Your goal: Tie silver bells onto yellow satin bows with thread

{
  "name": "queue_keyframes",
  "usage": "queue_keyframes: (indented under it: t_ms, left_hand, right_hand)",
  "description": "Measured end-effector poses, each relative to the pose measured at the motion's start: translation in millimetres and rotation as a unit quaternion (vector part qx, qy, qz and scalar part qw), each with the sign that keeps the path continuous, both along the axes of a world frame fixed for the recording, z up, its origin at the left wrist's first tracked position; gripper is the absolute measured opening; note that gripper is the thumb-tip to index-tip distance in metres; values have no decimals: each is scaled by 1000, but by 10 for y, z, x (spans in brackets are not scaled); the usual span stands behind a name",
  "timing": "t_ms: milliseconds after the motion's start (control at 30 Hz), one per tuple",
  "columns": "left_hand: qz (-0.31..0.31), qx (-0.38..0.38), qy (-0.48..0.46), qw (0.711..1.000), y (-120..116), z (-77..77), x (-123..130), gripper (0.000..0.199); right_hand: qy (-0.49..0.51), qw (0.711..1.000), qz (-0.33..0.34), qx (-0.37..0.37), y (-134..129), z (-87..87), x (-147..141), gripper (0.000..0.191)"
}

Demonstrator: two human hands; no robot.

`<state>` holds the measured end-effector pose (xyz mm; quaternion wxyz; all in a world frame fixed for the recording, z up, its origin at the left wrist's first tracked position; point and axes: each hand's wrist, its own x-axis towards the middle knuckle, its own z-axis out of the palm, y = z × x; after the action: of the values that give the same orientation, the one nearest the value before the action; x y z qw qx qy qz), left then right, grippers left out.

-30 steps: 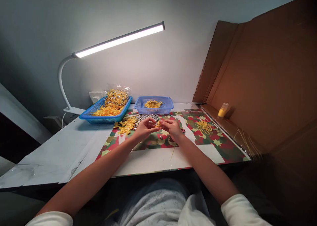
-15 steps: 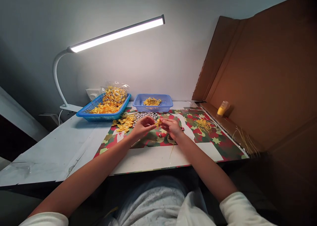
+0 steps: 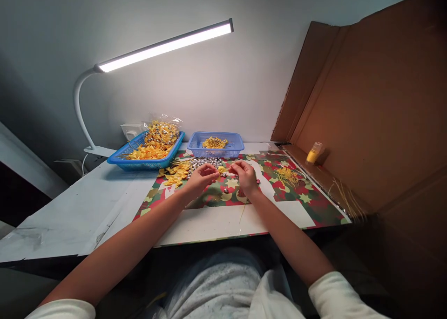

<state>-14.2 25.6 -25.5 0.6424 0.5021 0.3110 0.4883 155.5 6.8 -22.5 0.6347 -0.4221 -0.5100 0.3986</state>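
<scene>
Over the patterned sheet, my left hand [image 3: 202,178] pinches a small yellow ribbon bow [image 3: 221,169] between thumb and fingertips. Just right of it, my right hand [image 3: 245,175] has thumb and forefinger closed on a thin yellow cord that runs from the bow; its fine detail is too small to make out. A silver bell [image 3: 224,174] shows just beneath the bow, and another loose bell [image 3: 226,190] lies nearer me. Behind my left hand spreads a pile of silver bells [image 3: 207,162], with yellow bows [image 3: 174,172] heaped to its left.
A blue basket [image 3: 139,165] full of yellow bows stands back left. Behind my hands, a smaller blue basket [image 3: 215,153] holds yellow pieces. Yellow cords [image 3: 288,175] lie right, near a yellow-filled bottle [image 3: 314,153] and a cardboard wall [image 3: 366,100]. A lamp [image 3: 167,46] hangs above.
My right hand has moved slightly right, away from my left, widening the gap between the fingertips. My left hand has stayed nearly in place with the bow.
</scene>
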Motion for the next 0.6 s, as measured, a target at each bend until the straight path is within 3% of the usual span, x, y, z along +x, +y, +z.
queue_keyframes:
  t_ms: [67,167,233,300,467,600]
  left_hand:
    - [4,-64,-37,997,22,16,-13,35]
    - [2,-108,-65,992,24,42,-24,38]
    - [-12,-95,-59,994,7,51,-25,39]
    - [-22,-63,-44,997,-12,45,-23,40]
    - [5,21,19,1000,-21,-4,-24,44]
    - [23,63,43,997,-16,-24,-26,47]
  right_hand:
    - [-94,992,-19,77,-36,31,54,21]
    - [-220,960,10,170,-131,83,86,22]
    - [-243,944,21,223,-190,101,56,20]
    - [-218,946,4,238,-220,93,-4,18]
    - [-69,992,30,103,-152,-6,-122,19]
    - [29,998,50,-27,-104,-36,-124,21]
